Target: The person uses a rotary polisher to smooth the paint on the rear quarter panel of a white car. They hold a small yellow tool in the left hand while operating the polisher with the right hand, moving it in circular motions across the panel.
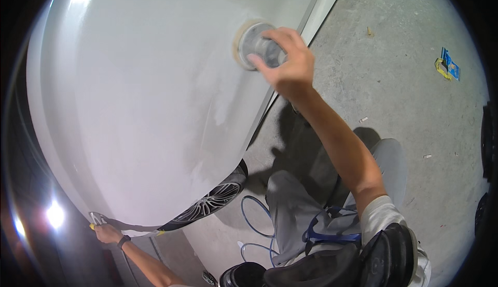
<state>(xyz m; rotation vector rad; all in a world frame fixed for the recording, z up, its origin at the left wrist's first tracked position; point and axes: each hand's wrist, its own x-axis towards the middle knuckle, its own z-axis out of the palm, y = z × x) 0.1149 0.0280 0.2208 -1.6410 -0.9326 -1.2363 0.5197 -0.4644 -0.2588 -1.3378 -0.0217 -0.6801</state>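
A pale, greyish-white car body panel point(140, 105) with patchy dull areas fills the upper left. My right hand point(284, 61) grips a round grey pad tool point(251, 35) with a tan rim, held against the panel near its right edge; the hand is slightly blurred. At the lower left, my left hand point(108, 231) has its fingers curled at the panel's lower corner, by a small metallic piece and a bit of yellow; what it grips is unclear.
A wheel point(215, 199) shows below the panel. A looped blue hose point(254, 232) lies beside my grey-clad legs point(290, 214). On the concrete floor point(394, 95) are blue and yellow wrappers point(447, 65) and small scraps. Bright lights glare at the left.
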